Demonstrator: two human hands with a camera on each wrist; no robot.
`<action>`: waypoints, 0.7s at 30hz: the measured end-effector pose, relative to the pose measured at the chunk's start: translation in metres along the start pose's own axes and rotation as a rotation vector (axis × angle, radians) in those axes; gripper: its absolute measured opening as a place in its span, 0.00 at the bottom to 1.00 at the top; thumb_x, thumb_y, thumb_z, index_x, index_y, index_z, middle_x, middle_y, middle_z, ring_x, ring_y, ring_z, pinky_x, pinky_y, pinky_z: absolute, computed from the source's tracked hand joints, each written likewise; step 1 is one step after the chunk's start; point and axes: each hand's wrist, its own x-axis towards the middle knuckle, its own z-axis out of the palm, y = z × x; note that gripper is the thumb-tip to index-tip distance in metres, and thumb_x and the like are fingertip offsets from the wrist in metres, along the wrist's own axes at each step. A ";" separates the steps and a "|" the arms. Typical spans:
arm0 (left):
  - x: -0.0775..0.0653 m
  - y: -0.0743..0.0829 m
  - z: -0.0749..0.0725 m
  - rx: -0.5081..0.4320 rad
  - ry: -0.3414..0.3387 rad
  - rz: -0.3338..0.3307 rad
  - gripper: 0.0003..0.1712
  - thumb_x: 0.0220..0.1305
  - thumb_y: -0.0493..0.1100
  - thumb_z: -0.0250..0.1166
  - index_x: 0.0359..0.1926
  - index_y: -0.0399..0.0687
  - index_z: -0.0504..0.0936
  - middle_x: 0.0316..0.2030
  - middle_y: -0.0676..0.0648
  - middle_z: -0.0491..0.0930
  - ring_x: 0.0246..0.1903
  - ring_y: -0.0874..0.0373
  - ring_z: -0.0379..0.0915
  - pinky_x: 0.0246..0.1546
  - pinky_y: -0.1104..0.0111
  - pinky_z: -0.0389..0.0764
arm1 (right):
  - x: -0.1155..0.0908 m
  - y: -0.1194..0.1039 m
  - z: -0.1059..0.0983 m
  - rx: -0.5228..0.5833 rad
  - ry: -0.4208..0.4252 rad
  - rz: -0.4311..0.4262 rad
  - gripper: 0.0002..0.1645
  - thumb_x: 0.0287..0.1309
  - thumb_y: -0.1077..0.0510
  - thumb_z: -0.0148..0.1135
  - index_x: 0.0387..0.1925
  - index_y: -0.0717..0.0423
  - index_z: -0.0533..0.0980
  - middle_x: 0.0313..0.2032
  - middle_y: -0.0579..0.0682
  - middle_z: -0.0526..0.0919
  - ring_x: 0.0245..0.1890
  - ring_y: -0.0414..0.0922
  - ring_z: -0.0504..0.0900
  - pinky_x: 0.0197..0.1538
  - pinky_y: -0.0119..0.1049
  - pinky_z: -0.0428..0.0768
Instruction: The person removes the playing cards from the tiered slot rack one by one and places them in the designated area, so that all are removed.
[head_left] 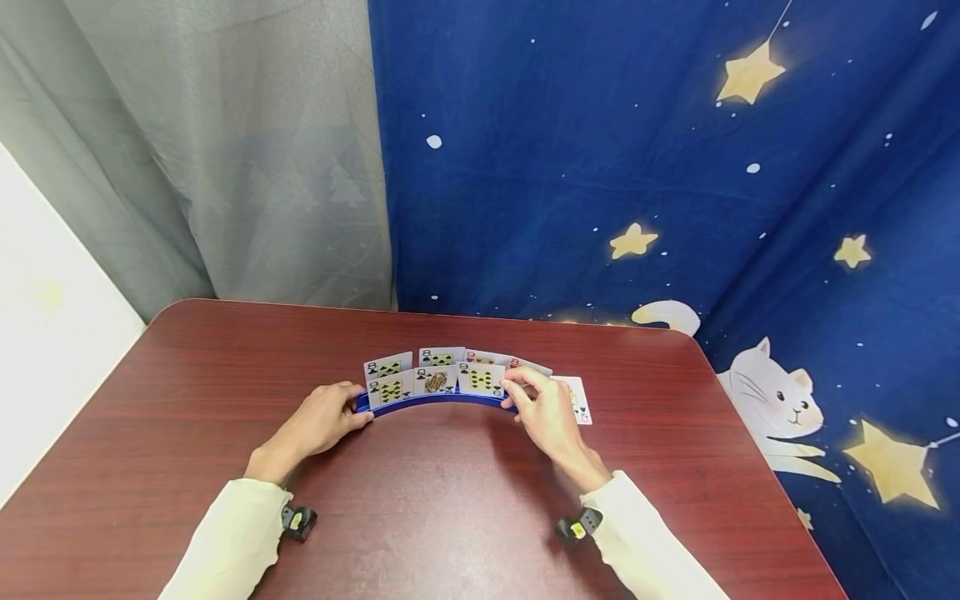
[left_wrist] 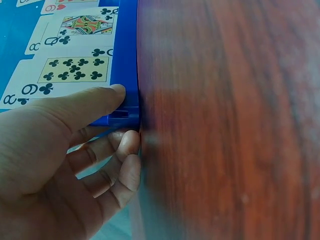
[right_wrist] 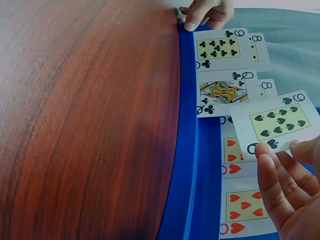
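Note:
My left hand holds the left end of a curved blue card holder, with the thumb on top of its front edge in the left wrist view. Between thumb and fingers, my right hand pinches a nine of spades. That card is tilted over the holder, overlapping heart cards behind it. A nine of clubs and a queen of clubs stand in the front row. Behind them are two eights, partly covered.
Another playing card lies beside the holder's right end, partly hidden by my right hand. The reddish-brown table extends around the holder. Beyond its far edge hang a grey curtain and a blue star-patterned curtain.

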 end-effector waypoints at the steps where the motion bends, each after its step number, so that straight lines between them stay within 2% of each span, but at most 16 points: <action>1: 0.000 0.000 0.000 0.001 0.000 0.000 0.12 0.60 0.42 0.70 0.41 0.38 0.83 0.31 0.49 0.78 0.28 0.60 0.69 0.31 0.66 0.72 | 0.000 0.000 -0.001 -0.005 0.001 -0.006 0.02 0.62 0.64 0.65 0.36 0.58 0.83 0.22 0.55 0.86 0.21 0.54 0.85 0.19 0.32 0.78; 5: 0.000 0.000 -0.001 0.003 -0.002 0.004 0.12 0.61 0.42 0.70 0.41 0.37 0.83 0.31 0.49 0.78 0.28 0.60 0.70 0.31 0.65 0.72 | 0.000 0.000 -0.004 -0.030 0.012 -0.040 0.02 0.62 0.64 0.65 0.36 0.58 0.83 0.22 0.54 0.86 0.21 0.49 0.86 0.19 0.31 0.77; 13: 0.000 0.000 -0.001 0.003 0.000 -0.001 0.12 0.61 0.42 0.70 0.42 0.37 0.83 0.33 0.48 0.80 0.28 0.60 0.71 0.32 0.65 0.73 | 0.000 0.000 -0.011 -0.030 0.029 -0.074 0.02 0.61 0.64 0.66 0.36 0.58 0.83 0.23 0.54 0.85 0.22 0.51 0.85 0.20 0.30 0.76; 21: -0.001 0.002 -0.001 0.005 0.010 0.014 0.12 0.61 0.42 0.70 0.41 0.38 0.83 0.33 0.48 0.81 0.28 0.60 0.71 0.31 0.65 0.73 | 0.002 -0.002 -0.020 -0.049 0.084 -0.137 0.02 0.60 0.63 0.67 0.34 0.59 0.84 0.24 0.52 0.87 0.22 0.46 0.86 0.23 0.25 0.73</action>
